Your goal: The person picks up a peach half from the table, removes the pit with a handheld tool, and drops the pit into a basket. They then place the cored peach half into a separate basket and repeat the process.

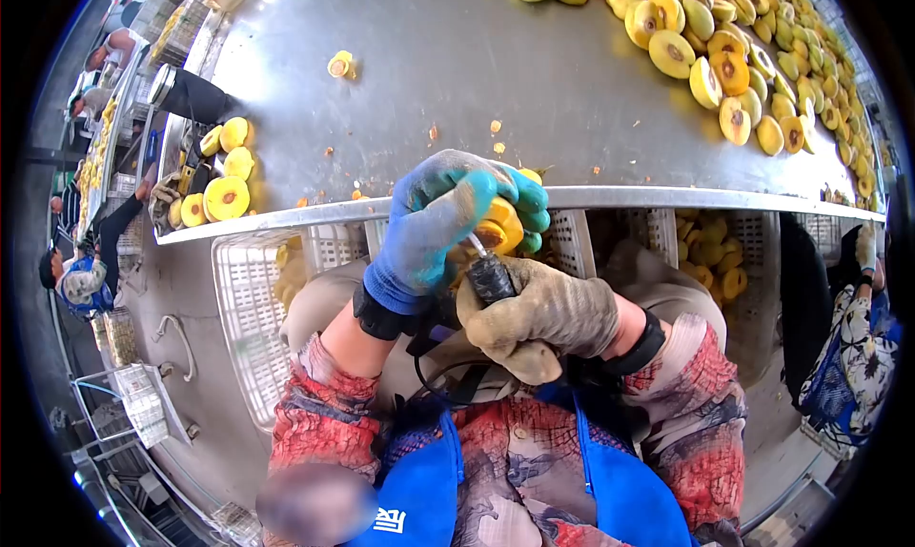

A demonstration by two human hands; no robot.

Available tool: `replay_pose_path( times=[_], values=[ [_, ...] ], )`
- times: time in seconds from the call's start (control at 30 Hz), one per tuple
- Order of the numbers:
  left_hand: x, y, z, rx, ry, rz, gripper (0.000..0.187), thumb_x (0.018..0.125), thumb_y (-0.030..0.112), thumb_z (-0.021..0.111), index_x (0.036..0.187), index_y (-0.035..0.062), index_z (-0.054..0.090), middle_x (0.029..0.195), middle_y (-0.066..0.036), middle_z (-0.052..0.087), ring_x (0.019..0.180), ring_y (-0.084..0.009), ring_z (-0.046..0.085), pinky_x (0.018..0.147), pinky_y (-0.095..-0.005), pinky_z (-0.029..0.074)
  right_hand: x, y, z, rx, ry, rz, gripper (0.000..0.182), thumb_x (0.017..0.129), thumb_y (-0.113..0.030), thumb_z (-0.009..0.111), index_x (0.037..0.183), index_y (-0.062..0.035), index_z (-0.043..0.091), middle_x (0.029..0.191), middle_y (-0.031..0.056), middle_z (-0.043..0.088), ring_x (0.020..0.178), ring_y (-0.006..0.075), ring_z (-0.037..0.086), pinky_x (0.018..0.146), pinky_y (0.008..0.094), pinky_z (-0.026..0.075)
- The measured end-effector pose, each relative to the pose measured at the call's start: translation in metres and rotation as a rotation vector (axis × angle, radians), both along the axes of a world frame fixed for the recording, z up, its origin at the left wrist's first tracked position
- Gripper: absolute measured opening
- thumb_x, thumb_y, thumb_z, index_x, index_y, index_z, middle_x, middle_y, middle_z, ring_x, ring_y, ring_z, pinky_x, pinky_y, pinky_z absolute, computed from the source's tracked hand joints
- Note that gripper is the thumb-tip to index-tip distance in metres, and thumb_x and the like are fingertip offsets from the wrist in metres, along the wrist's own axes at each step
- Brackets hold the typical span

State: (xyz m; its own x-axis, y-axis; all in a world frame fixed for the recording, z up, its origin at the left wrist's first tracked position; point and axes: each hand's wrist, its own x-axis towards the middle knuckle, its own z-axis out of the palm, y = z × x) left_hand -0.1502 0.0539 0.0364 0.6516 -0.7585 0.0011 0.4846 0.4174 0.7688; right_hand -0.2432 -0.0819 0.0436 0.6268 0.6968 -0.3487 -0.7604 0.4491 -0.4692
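My left hand (448,218), in a blue-green glove, is wrapped round a yellow peach half (505,225) with its cut face toward me. My right hand (548,318), in a tan glove, grips a pitting tool (490,278) with a black handle and a thin metal shaft. The shaft's end is right at the brown centre of the peach half; its tip is hidden by fruit and glove. Both hands are close together over my lap, just in front of the table's edge. A black cable (429,380) curves below them.
The metal table (410,80) carries a large heap of peach halves (734,70) at right and several more (227,196) at left. White crates (253,309) with fruit stand under its edge. Other people (86,280) are at left, and another person (853,347) sits at right.
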Motion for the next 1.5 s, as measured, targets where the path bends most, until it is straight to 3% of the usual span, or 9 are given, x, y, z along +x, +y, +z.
replay_pose_path(
  times=[0.2, 0.43, 0.63, 0.67, 0.77, 1.0, 1.23, 1.43, 1.5],
  values=[
    [-0.004, -0.006, -0.01, 0.039, 0.028, 0.253, 0.037, 0.095, 0.037, 0.049, 0.103, 0.0016, 0.057, 0.101, -0.021, 0.063, 0.089, -0.0336, 0.063, 0.08, -0.0444, 0.054, 0.006, 0.037, -0.034, -1.293, -0.721, -0.227, 0.054, 0.077, -0.026, 0.071, 0.118, -0.003, 0.046, 0.08, 0.0115, 0.064, 0.063, 0.0297, 0.065, 0.058, 0.0394, 0.054],
    [-0.002, -0.002, -0.013, 0.015, 0.027, 0.295, 0.045, 0.097, 0.043, 0.043, 0.11, 0.001, 0.053, 0.112, -0.018, 0.06, 0.102, -0.0351, 0.06, 0.088, -0.0484, 0.051, 0.005, 0.031, -0.036, -1.413, -0.816, -0.166, 0.051, 0.077, -0.019, 0.067, 0.12, -0.0063, 0.045, 0.099, 0.0199, 0.062, 0.081, 0.0395, 0.063, 0.068, 0.0468, 0.052],
    [0.003, 0.007, 0.004, -0.044, 0.321, 0.405, 0.044, 0.094, 0.045, 0.05, 0.1, 0.0014, 0.057, 0.099, -0.016, 0.063, 0.09, -0.0306, 0.064, 0.083, -0.0453, 0.054, 0.0, 0.03, -0.037, -1.745, -1.185, -0.034, 0.029, 0.08, -0.016, 0.062, 0.105, -0.0052, 0.051, 0.088, 0.0137, 0.059, 0.08, 0.0313, 0.063, 0.066, 0.0386, 0.052],
    [0.01, 0.013, 0.006, -0.034, 0.356, 0.481, 0.045, 0.094, 0.046, 0.048, 0.099, 0.0024, 0.058, 0.098, -0.015, 0.064, 0.089, -0.0304, 0.064, 0.083, -0.0445, 0.054, -0.002, 0.03, -0.052, -1.774, -1.292, -0.119, 0.015, 0.087, -0.017, 0.05, 0.099, -0.0096, 0.053, 0.08, 0.0077, 0.06, 0.064, 0.0207, 0.065, 0.048, 0.0392, 0.05],
    [0.014, 0.048, 0.022, 0.036, -0.037, 0.631, 0.041, 0.099, 0.039, 0.039, 0.098, 0.0028, 0.058, 0.095, -0.013, 0.065, 0.084, -0.0246, 0.063, 0.079, -0.0343, 0.052, -0.007, 0.032, -0.076, -1.975, -1.337, 0.498, 0.016, 0.086, -0.016, 0.051, 0.099, -0.0095, 0.057, 0.082, 0.0075, 0.064, 0.07, 0.0229, 0.068, 0.049, 0.0439, 0.051],
    [0.05, 0.224, 0.033, 1.277, -1.238, 0.702, 0.025, 0.086, 0.006, 0.061, 0.11, -0.002, 0.061, 0.118, -0.013, 0.058, 0.111, -0.022, 0.054, 0.095, -0.0332, 0.043, -0.006, 0.011, -0.043, -1.732, -1.186, 0.412, 0.016, 0.088, -0.015, 0.048, 0.098, -0.0082, 0.058, 0.083, 0.0116, 0.066, 0.077, 0.0294, 0.067, 0.059, 0.0428, 0.053],
    [0.092, 0.052, 0.053, 0.991, -1.522, 0.479, 0.051, 0.078, 0.003, 0.063, 0.128, 0.0047, 0.053, 0.135, -0.02, 0.047, 0.126, -0.0326, 0.045, 0.105, -0.0393, 0.033, -0.019, -0.013, 0.007, -1.666, -1.135, 0.147, 0.011, 0.085, -0.015, 0.048, 0.091, -0.0086, 0.056, 0.085, 0.0126, 0.063, 0.076, 0.0311, 0.066, 0.059, 0.0436, 0.052],
    [0.17, -0.152, 0.041, 0.875, -1.826, 0.265, 0.071, 0.076, 0.034, 0.068, 0.136, 0.0075, 0.043, 0.141, -0.023, 0.037, 0.13, -0.04, 0.035, 0.107, -0.0459, 0.028, -0.023, -0.044, 0.005, -1.72, -0.917, -0.033, 0.012, 0.087, -0.019, 0.046, 0.088, -0.0131, 0.056, 0.077, 0.0087, 0.063, 0.069, 0.0286, 0.066, 0.055, 0.0412, 0.052],
    [0.191, -0.215, 0.042, 0.853, -1.937, 0.254, 0.072, 0.076, 0.037, 0.068, 0.137, 0.0086, 0.042, 0.142, -0.023, 0.036, 0.131, -0.0397, 0.034, 0.108, -0.0467, 0.026, -0.009, -0.064, 0.01, -1.281, -0.391, -0.148, 0.012, 0.087, -0.018, 0.046, 0.092, -0.0111, 0.054, 0.079, 0.0094, 0.063, 0.071, 0.029, 0.066, 0.057, 0.0413, 0.053]
  ],
)
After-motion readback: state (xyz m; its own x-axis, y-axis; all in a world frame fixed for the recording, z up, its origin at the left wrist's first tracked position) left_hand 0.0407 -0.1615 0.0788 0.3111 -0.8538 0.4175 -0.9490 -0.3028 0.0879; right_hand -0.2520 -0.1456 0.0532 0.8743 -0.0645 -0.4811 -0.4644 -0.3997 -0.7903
